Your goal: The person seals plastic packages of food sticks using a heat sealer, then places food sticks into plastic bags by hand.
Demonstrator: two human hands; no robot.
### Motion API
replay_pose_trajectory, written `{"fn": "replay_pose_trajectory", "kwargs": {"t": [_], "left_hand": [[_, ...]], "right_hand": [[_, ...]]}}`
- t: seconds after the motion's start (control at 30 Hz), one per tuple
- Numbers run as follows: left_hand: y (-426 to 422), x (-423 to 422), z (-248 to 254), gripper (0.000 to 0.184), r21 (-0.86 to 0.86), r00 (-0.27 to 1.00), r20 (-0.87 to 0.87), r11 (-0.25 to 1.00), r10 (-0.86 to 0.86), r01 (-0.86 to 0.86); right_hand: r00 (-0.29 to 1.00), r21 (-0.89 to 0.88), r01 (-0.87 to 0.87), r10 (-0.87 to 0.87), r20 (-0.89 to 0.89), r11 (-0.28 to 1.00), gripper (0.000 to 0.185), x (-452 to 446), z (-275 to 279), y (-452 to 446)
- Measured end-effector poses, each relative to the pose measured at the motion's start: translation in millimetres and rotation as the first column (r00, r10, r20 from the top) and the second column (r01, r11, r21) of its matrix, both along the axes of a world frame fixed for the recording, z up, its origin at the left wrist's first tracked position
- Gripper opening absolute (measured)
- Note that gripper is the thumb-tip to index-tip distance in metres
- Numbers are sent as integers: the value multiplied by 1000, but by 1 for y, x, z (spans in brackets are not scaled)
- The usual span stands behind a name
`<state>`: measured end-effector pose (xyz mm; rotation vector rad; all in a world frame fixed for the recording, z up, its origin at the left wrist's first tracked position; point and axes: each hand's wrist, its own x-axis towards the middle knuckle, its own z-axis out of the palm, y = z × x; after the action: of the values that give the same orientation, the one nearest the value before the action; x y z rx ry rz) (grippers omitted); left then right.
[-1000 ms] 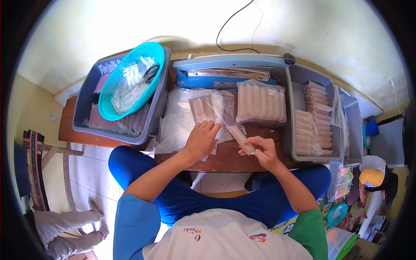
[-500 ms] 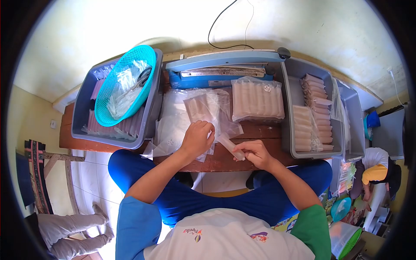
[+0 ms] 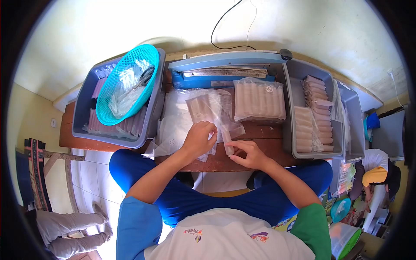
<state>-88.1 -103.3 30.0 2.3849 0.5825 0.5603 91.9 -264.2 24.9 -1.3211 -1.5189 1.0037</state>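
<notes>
My right hand (image 3: 249,155) pinches the lower end of a slim, pale filled plastic tube (image 3: 226,139) between thumb and fingers. The tube's upper end lies at the mouth of a clear plastic bag (image 3: 224,100). Fingers of my left hand (image 3: 200,138) are closed at the near edge of that bag, which has some brownish tubes (image 3: 200,108) in it. Beneath is a pile of flat clear bags (image 3: 169,125). To the right sits a packed bag of tubes (image 3: 259,99) with a round label.
A grey tub (image 3: 141,141) on the left carries a turquoise basket (image 3: 101,104) with plastic bags and scissors (image 3: 147,76). Behind is a blue bag sealer (image 3: 225,63). More tubes fill a grey tub (image 3: 289,143) at right. Another person (image 3: 376,167) bends at far right.
My right hand has shifted slightly left, and the tube in it has turned more upright toward the bag. My left hand stays almost in place.
</notes>
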Motion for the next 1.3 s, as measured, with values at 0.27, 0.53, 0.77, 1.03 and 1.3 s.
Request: {"fn": "replay_pose_trajectory", "kwargs": {"t": [0.27,0.53,0.77,1.03,1.3], "left_hand": [[2,1,0,8,-12,999,-4,999,-31,31],[6,0,6,8,-6,998,41,999,-38,39],[12,-3,6,9,-1,996,69,999,-50,50],[13,-4,7,9,19,994,72,997,-78,77],[11,-5,2,9,62,994,0,993,-105,105]], "right_hand": [[983,83,113,-123,137,990,41,-16,-16,17],[878,83,354,-361,315,932,42,-37,-41,54],[868,178,402,-435,240,898,44,-43,-37,84],[789,226,493,-541,290,840,45,-43,-45,96],[834,61,491,-489,257,869,52,-40,-38,101]]}}
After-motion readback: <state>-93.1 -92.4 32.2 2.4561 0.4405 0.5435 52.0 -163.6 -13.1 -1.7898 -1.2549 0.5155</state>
